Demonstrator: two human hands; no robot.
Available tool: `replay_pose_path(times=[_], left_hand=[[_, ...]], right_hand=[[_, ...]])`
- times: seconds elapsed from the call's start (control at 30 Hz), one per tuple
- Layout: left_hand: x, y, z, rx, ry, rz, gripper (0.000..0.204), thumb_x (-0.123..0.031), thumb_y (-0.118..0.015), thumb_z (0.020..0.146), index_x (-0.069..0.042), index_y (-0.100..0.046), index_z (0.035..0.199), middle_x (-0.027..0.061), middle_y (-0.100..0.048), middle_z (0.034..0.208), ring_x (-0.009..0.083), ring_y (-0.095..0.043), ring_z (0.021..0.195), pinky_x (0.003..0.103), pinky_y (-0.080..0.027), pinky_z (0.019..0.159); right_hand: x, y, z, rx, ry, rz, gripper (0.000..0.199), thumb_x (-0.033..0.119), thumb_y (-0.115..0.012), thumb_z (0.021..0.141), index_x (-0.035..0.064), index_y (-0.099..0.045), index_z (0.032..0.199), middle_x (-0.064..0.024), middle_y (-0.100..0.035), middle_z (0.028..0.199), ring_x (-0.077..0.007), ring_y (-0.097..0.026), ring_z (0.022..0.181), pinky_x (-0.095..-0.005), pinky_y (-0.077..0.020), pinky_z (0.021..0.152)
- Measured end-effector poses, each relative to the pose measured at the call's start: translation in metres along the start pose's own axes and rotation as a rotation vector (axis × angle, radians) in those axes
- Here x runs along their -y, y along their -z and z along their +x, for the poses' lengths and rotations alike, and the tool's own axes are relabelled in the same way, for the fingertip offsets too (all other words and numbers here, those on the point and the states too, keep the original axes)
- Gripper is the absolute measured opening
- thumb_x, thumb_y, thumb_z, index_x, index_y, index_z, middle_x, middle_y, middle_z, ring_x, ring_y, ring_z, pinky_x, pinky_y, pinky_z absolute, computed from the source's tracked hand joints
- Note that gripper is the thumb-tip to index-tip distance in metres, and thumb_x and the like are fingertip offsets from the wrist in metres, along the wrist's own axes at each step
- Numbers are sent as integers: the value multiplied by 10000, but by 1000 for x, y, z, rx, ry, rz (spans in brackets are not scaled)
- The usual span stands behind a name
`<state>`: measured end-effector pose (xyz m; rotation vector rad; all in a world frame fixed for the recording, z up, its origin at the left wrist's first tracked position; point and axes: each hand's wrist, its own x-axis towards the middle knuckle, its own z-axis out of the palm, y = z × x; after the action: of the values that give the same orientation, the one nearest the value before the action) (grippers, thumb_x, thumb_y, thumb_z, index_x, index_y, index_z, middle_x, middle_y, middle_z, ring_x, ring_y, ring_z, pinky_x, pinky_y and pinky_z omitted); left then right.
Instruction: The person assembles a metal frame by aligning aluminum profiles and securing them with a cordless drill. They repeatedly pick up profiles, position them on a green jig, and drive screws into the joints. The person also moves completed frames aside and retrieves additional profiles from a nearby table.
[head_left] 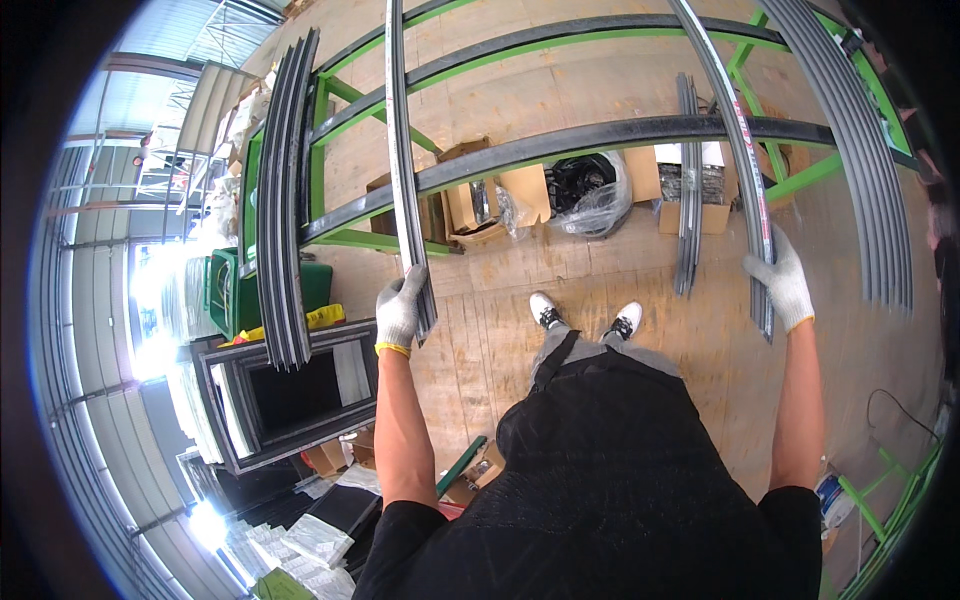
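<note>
My left hand (400, 308), in a pale work glove with a yellow cuff, is closed round the near end of a long grey metal profile (402, 180). This profile runs away from me across the black-topped bars of a green rack (600, 132). On the other side, my right hand (784, 280), gloved too, grips the near end of a second long metal profile (738, 125) with reddish markings on its film. Both lie roughly lengthwise, well apart, with their near ends jutting past the rack's front bar. The fingers of each hand are partly hidden.
A bundle of dark profiles (288, 200) lies on the rack's left, a row of grey profiles (850, 160) on its right. Beneath stand cardboard boxes (525, 190) and a plastic-wrapped bag (590, 195). Framed panels (290, 390) and a green bin (225, 290) are at left.
</note>
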<state>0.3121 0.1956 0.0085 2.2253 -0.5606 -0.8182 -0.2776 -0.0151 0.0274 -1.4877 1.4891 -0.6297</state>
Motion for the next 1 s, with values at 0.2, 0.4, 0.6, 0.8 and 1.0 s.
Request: replay_pose_path(times=[0.2,0.4,0.6,0.8,1.0], left_hand=[[-12,-9,-8,16,-18,63,686,-539,-761,932,127,-746,1095,75,-742,904,133,-630,806,297,-511,758],[-43,-61,-27,152,-36,29,642,-549,-748,932,81,-762,1060,75,-740,884,132,-633,813,310,-506,767],[-60,-86,-38,224,-42,-100,562,-494,-761,942,59,-770,1046,72,-739,883,128,-632,792,307,-510,759],[-60,-79,-34,327,-53,-148,570,-508,-772,923,57,-769,998,81,-740,876,141,-650,794,318,-524,766],[-58,-73,-25,440,-98,-121,536,-498,-744,964,34,-758,1031,46,-724,903,108,-612,792,284,-502,752]], right_hand=[[38,-36,-35,-531,185,-367,501,185,-788,924,-17,-637,1357,-166,-723,1200,-232,-698,1075,-359,-552,960],[86,-172,-88,423,205,225,247,156,-731,970,-12,-749,1151,-119,-767,1033,-180,-711,977,-330,-564,892],[93,-276,-110,726,-203,445,292,165,-729,993,-24,-722,1216,-94,-767,1106,-155,-699,1032,-310,-542,942],[100,-308,-126,663,-284,507,300,196,-743,984,-35,-726,1174,-103,-765,1055,-153,-696,943,-302,-549,863],[102,-329,-132,578,-255,524,259,215,-716,991,-32,-725,1067,-73,-757,948,-121,-680,864,-279,-540,796]])
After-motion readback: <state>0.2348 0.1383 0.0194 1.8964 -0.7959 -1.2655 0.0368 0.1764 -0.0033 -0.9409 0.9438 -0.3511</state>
